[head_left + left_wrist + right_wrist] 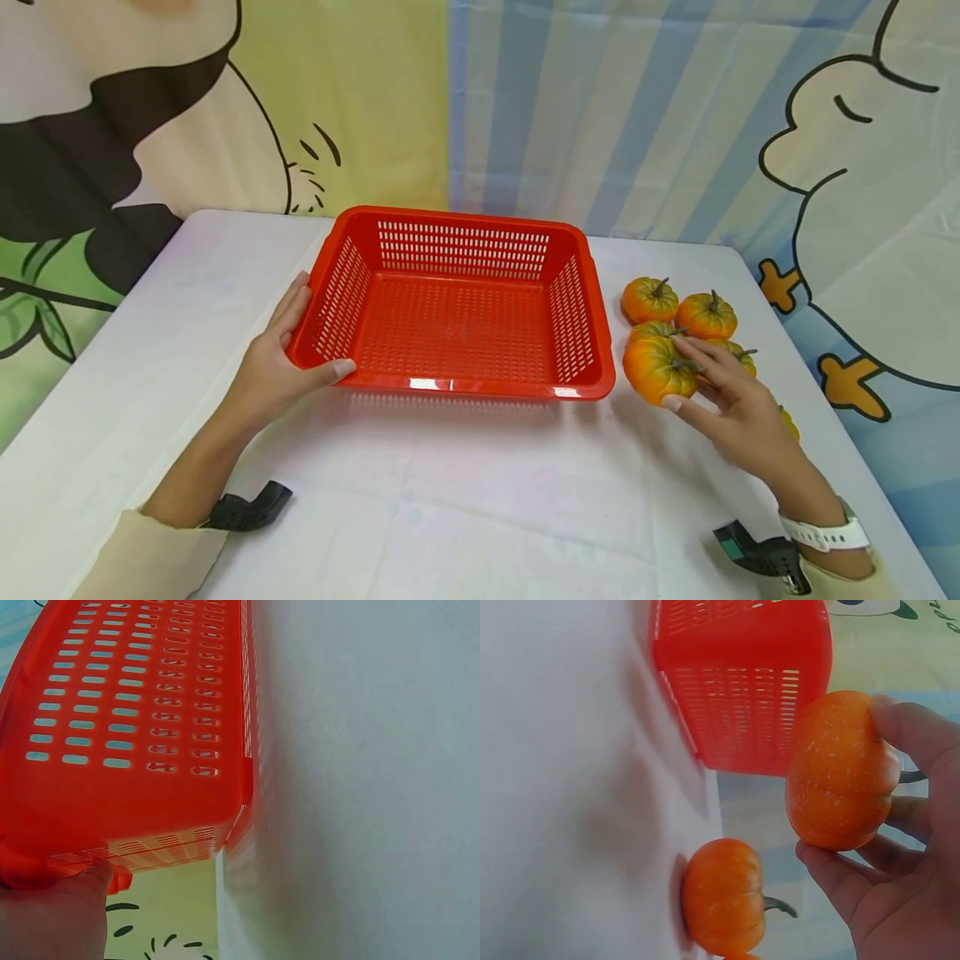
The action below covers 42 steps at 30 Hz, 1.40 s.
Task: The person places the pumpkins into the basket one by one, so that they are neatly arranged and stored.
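A red plastic basket [453, 325] with slotted walls stands on the table, its inside bare. My left hand [277, 358] grips its left rim, thumb over the front corner and fingers along the outer side; the left wrist view shows the basket wall [135, 799] close up. Off the basket's right side, my right hand [738, 408] holds a small orange pumpkin [654, 372] between thumb and fingers. In the right wrist view that pumpkin [841, 772] is raised off the table, with its stem toward the palm.
Several other small pumpkins [707, 316] sit on the table at the right, some partly hidden behind my right hand. A white cloth [480, 492] covers the table. Behind it hangs a printed cartoon curtain [600, 108].
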Available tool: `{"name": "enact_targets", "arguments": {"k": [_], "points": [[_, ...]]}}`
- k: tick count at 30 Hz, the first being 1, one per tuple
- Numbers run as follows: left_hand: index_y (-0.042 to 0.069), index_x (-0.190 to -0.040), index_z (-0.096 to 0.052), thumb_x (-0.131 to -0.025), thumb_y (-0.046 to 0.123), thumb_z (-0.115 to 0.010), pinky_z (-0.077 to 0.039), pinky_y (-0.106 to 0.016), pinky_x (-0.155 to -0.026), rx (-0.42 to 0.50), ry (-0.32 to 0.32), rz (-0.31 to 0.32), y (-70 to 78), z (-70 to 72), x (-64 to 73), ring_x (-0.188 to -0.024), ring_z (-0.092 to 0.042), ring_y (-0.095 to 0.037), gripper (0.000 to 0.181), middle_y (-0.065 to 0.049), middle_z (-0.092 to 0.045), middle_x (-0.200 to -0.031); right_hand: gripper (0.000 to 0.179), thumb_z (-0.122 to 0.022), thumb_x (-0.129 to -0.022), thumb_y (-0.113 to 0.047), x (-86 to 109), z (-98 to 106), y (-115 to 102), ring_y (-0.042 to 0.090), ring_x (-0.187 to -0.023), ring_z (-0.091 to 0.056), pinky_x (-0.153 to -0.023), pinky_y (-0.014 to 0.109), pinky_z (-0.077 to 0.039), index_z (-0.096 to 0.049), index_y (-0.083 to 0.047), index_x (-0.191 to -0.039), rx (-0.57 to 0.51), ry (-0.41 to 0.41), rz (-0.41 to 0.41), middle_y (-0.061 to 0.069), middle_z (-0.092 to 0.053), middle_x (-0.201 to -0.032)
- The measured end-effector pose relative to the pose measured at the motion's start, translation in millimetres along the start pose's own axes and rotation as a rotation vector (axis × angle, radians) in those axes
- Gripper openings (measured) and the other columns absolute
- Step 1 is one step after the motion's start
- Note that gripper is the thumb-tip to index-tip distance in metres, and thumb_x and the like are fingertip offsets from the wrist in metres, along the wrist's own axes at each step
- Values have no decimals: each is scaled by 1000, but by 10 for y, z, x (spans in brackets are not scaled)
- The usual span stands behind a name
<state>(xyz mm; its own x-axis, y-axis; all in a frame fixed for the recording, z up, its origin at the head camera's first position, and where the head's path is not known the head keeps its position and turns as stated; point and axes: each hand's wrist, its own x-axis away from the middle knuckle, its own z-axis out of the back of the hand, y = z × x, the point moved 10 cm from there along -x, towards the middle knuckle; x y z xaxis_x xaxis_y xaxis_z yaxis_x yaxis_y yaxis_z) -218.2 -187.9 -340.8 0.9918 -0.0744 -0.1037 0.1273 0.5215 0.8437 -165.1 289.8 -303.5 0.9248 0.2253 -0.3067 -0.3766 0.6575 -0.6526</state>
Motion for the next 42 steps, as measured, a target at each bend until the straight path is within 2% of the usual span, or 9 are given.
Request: {"name": "enact_targets", "arguments": {"k": [4,10,19,31,42], "points": [[21,-156,-10,-79,33,-80,-45,-54,-94,-5,0,0,2,-7,9,-147,-12,-21,105,14,-6,-161,73,-72,-80,13,-49,56,-42,4,-121,-44,-89,9,-42,-49,-12,-145,-39,15,1,6,-43,-141],[21,-156,-10,-79,34,-80,-46,-55,-93,-8,4,5,7,-13,11,-147,-12,-22,105,15,-5,-161,72,-72,-82,10,-151,133,-113,8,-124,-43,-90,9,-41,-48,-15,-145,-54,33,-23,4,-42,-143],[22,-156,-11,-79,34,-81,-45,-56,-92,-17,10,-2,27,8,5,-146,-13,-23,105,14,-6,-161,67,-70,-87,3,-337,4,-264,19,-125,-43,-93,13,-42,-47,-21,-146,-151,-4,-55,2,-40,-144],[22,-156,-10,-79,35,-80,-45,-56,-92,-12,10,5,20,-1,1,-146,-13,-23,105,14,-6,-161,65,-71,-85,4,-639,-41,-552,18,-128,-44,-95,15,-43,-49,-12,-144,-158,-28,100,5,-43,-144],[22,-157,-9,-79,36,-80,-45,-56,-92,-8,12,3,17,5,7,-146,-14,-24,106,13,-6,-161,62,-72,-87,-5,-978,-113,-779,22,-129,-46,-96,19,-45,-49,-15,-144,-162,-81,98,0,-44,-144]]}}
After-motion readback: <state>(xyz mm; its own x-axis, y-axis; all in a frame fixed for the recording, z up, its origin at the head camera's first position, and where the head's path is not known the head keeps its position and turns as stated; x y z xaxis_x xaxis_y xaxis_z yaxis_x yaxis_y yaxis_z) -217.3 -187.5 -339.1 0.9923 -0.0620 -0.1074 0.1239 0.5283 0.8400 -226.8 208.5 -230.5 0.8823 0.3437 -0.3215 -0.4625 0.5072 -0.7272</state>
